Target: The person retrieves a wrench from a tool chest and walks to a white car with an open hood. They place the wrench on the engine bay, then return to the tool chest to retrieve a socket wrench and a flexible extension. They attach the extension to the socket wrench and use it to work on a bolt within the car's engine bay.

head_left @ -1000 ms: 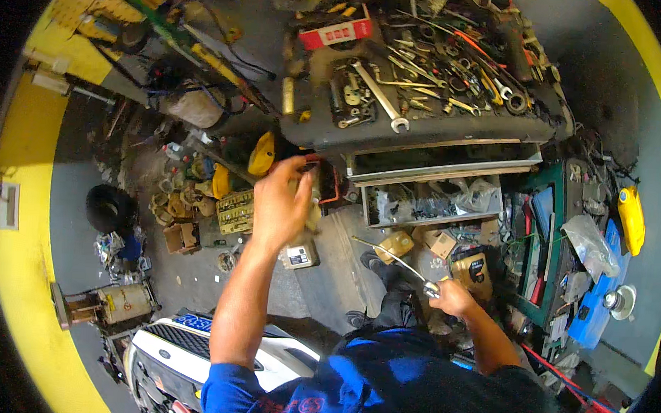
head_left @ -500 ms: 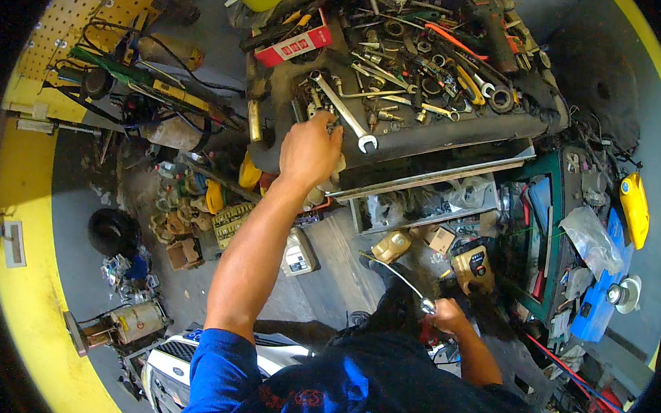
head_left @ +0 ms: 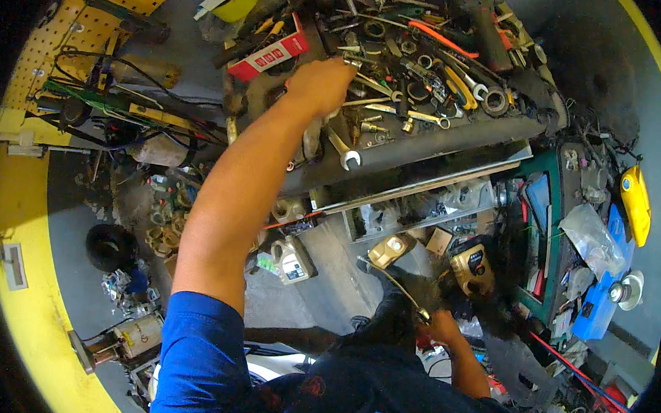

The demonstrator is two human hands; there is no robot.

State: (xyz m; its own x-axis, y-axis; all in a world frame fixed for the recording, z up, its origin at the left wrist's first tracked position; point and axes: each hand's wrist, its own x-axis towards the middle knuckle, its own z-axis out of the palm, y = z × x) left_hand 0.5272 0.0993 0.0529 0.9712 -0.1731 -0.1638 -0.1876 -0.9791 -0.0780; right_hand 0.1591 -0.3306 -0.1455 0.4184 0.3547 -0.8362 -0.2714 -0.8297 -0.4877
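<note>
My left hand (head_left: 321,86) reaches palm-down over the cluttered workbench top (head_left: 287,175), between a red-and-white box (head_left: 270,57) and a pile of tools. Its fingertips are turned down among small metal parts, so what they touch is hidden. A combination wrench (head_left: 343,148) lies just below this hand, its open end toward the bench's front edge. Low at the right, my right hand (head_left: 444,328) is closed around a tool with a long, thin, curved metal spout (head_left: 394,277). Its grip is mostly covered by the fingers.
Pliers with yellow handles (head_left: 459,87) and several spanners and sockets crowd the bench. Under it, an open drawer (head_left: 421,210) holds parts. Plastic bottles (head_left: 294,261) and a gold jug (head_left: 472,267) stand on the floor. A green cabinet (head_left: 547,235) is at the right.
My left hand has moved up and farther over the bench, away from its front edge. The wrench's upper part is now covered by it. My right hand still holds the spouted tool, slightly lower.
</note>
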